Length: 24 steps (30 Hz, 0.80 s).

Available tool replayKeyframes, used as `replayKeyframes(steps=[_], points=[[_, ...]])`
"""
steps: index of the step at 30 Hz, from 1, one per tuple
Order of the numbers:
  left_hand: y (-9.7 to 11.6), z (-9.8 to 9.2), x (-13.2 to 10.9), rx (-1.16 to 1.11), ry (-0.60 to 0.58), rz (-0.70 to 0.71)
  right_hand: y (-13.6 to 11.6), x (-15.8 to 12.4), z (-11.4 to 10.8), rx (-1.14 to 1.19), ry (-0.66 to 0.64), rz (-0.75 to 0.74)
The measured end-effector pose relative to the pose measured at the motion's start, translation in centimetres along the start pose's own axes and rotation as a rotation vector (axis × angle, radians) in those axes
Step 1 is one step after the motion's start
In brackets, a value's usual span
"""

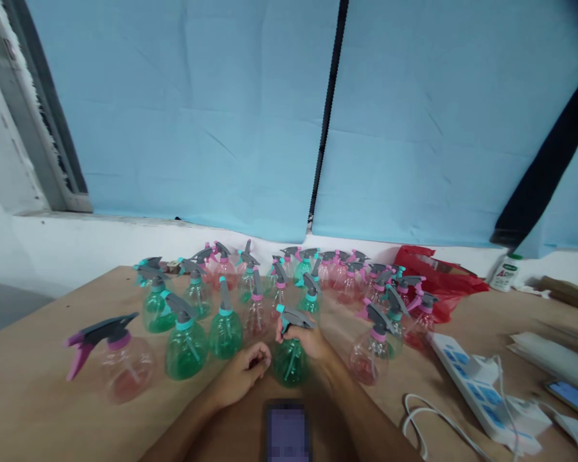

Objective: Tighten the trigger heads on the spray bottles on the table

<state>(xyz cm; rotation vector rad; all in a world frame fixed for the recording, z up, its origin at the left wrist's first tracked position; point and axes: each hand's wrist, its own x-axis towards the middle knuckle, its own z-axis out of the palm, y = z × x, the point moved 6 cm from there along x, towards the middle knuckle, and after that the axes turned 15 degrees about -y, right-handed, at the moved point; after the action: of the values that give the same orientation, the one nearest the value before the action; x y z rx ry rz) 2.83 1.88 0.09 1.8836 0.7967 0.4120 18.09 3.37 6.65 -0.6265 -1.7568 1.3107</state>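
Note:
My right hand [313, 339] is closed around the neck of a green spray bottle [291, 366] with a grey and turquoise spray head, its fingers at the trigger. The bottle stands upright on the table, close in front of me. To its left, my left hand [248, 372] rests low near the table, fingers loosely curled, with nothing visible in them. Beyond that hand stand two more green spray bottles [226, 330]. A clear pink spray bottle [368, 356] is to the right of my right forearm, and another pink spray bottle [128, 369] stands at the left.
Many pink and green spray bottles [349, 285] crowd the back of the wooden table [38, 366]. A red plastic bag [443, 279] and a white bottle [505, 273] lie farther right. In front are a power strip [481, 391] with cables and two phones [289, 433].

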Motion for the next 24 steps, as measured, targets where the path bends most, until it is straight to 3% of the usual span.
replayKeyframes(steps=[12, 17, 21, 24], points=[[-0.4, -0.1, 0.2, 0.026, -0.024, -0.017, -0.5, 0.3, 0.1, 0.011, 0.03, -0.077], [-0.6, -0.2, 0.4, 0.026, -0.031, 0.0, -1.4, -0.6, -0.6, 0.069, 0.149, -0.151], [-0.7, -0.2, 0.4, 0.016, -0.033, 0.004, -4.1, -2.0, -2.9, -0.224, 0.413, -0.176], [-0.7, -0.2, 0.3, 0.02, -0.034, -0.012, -6.6, -2.7, -4.8, -0.516, 0.497, -0.089]])
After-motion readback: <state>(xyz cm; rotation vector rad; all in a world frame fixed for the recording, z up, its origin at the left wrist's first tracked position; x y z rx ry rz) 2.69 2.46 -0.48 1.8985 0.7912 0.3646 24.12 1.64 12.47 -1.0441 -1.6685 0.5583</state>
